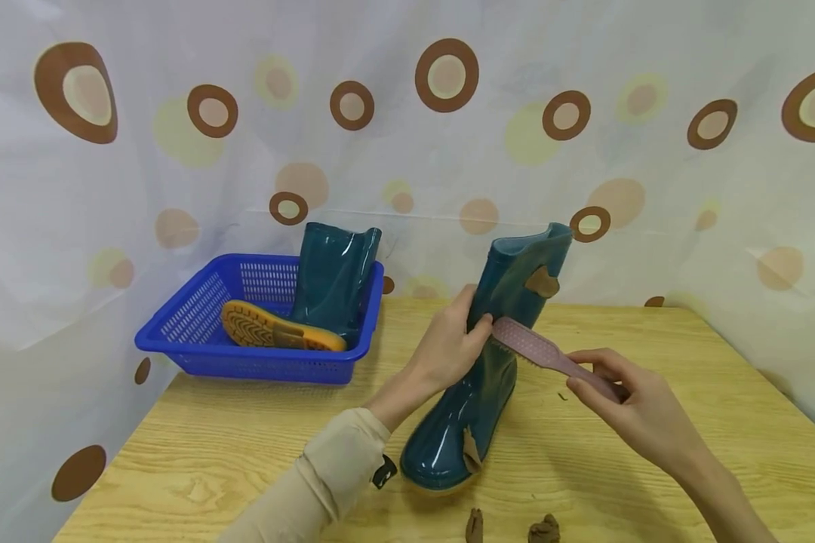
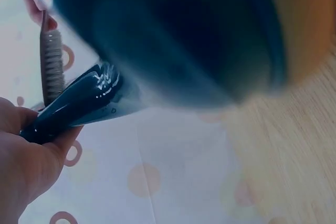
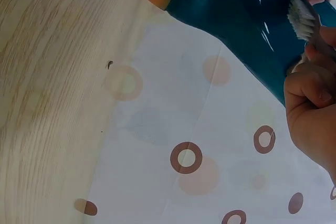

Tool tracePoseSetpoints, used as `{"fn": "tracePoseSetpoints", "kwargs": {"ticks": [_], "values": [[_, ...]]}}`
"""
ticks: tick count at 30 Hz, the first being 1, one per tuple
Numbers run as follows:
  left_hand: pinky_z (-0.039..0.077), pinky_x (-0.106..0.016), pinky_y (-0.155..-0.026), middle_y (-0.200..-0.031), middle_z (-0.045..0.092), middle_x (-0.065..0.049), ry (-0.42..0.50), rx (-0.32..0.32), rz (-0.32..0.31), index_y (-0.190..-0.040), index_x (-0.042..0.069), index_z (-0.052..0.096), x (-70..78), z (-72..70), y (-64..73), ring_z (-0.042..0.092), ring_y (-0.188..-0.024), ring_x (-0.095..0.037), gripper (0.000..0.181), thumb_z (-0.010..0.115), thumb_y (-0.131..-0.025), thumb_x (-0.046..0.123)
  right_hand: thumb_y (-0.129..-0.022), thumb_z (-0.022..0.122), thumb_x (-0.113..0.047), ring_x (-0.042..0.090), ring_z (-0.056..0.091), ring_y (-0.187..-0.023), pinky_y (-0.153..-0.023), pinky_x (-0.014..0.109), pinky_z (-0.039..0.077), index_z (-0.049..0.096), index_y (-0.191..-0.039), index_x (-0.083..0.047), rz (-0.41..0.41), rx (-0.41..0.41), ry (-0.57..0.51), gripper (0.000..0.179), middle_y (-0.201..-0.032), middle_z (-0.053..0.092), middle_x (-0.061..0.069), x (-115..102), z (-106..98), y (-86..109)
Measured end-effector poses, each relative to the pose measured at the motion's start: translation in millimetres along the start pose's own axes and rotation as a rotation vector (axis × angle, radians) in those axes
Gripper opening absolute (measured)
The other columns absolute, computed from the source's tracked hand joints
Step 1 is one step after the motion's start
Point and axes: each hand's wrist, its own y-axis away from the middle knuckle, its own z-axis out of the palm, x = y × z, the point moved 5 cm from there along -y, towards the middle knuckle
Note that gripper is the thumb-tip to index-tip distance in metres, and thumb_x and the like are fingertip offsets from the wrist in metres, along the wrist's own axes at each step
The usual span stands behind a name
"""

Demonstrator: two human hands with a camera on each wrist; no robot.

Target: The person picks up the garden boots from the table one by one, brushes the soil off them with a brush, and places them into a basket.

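A glossy teal rubber boot (image 1: 441, 445) leans over the wooden table, its toe toward me. My left hand (image 1: 448, 343) grips the boot's shaft from the left, thumb across the front. Between the thumb and fingers of my right hand (image 1: 641, 411) is the handle of a pink brush (image 1: 530, 347). The brush head lies against the shaft close to my left thumb; pale bristles show on the brush (image 3: 302, 20) in the right wrist view. One brown mud-like patch (image 1: 543, 283) clings high on the shaft, another brown patch (image 1: 472, 450) near the toe.
On the left stands a blue plastic basket (image 1: 258, 366) holding another teal boot (image 1: 333, 271), its orange sole (image 1: 251, 324) turned outward. Two brown lumps, one of them a rounded lump (image 1: 545, 529), lie at the table's front. A patterned sheet (image 1: 407, 151) hangs behind.
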Motion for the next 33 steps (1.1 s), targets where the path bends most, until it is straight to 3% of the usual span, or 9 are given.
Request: {"fn": "tracePoseSetpoints", "kwargs": {"ticks": [6, 11, 20, 24, 29, 33], "values": [[0.053, -0.025, -0.086, -0.123, 0.063, -0.013, -0.031, -0.029, 0.027, -0.138, 0.005, 0.048, 1.2, 0.0, -9.0, 0.064, -0.105, -0.016, 0.036, 0.048, -0.103, 0.012, -0.094, 0.068, -0.010, 0.005, 0.046, -0.047, -0.041, 0.023, 0.039, 0.066, -0.118, -0.019, -0.058, -0.042, -0.014, 0.026, -0.069, 0.052, -0.006, -4.8, 4.6, 2.4], [0.053, -0.030, -0.096, -0.130, 0.062, -0.013, -0.018, -0.072, 0.031, -0.139, 0.006, 0.048, 0.0, -1.4, -15.7, 0.063, -0.116, -0.020, 0.038, 0.051, -0.101, 0.010, -0.093, 0.069, -0.008, 0.000, 0.042, -0.048, -0.043, 0.020, 0.038, 0.066, -0.115, -0.021, -0.131, -0.084, 0.017, 0.026, -0.067, 0.051, -0.012, -8.7, 14.3, 3.8], [0.052, -0.026, -0.093, -0.132, 0.061, -0.010, -0.087, -0.211, 0.088, -0.140, 0.007, 0.046, 3.4, 0.2, -19.5, 0.062, -0.117, -0.019, 0.038, 0.052, -0.103, 0.013, -0.093, 0.070, -0.013, -0.008, 0.038, -0.050, -0.045, 0.016, 0.038, 0.068, -0.112, -0.020, -0.286, -0.201, 0.062, 0.020, -0.068, 0.053, -0.021, -23.1, 47.1, 0.1], [0.052, -0.026, -0.094, -0.135, 0.059, -0.011, -0.108, -0.250, 0.065, -0.143, 0.007, 0.045, 0.2, -0.6, -20.5, 0.061, -0.121, -0.019, 0.041, 0.053, -0.103, 0.015, -0.093, 0.069, -0.016, -0.009, 0.035, -0.051, -0.045, 0.015, 0.036, 0.069, -0.111, -0.018, -0.336, -0.233, 0.114, 0.018, -0.067, 0.051, -0.023, -28.4, 60.8, -3.6], [0.048, -0.033, -0.107, -0.148, 0.051, -0.010, -0.080, -0.230, -0.007, -0.151, 0.009, 0.037, -13.0, -6.0, -21.0, 0.051, -0.135, -0.020, 0.051, 0.054, -0.102, 0.013, -0.095, 0.067, -0.021, -0.009, 0.035, -0.052, -0.046, 0.015, 0.035, 0.068, -0.111, -0.017, -0.309, -0.277, 0.162, 0.016, -0.067, 0.051, -0.022, -25.8, 72.1, -5.8], [0.045, -0.037, -0.111, -0.147, 0.050, -0.011, -0.005, -0.191, -0.001, -0.150, 0.010, 0.035, -21.2, -13.0, -22.0, 0.051, -0.136, -0.022, 0.054, 0.056, -0.100, 0.007, -0.096, 0.066, -0.025, -0.008, 0.034, -0.051, -0.046, 0.015, 0.034, 0.068, -0.111, -0.017, -0.270, -0.329, 0.159, 0.017, -0.066, 0.050, -0.022, -22.8, 79.3, -4.9]]}}
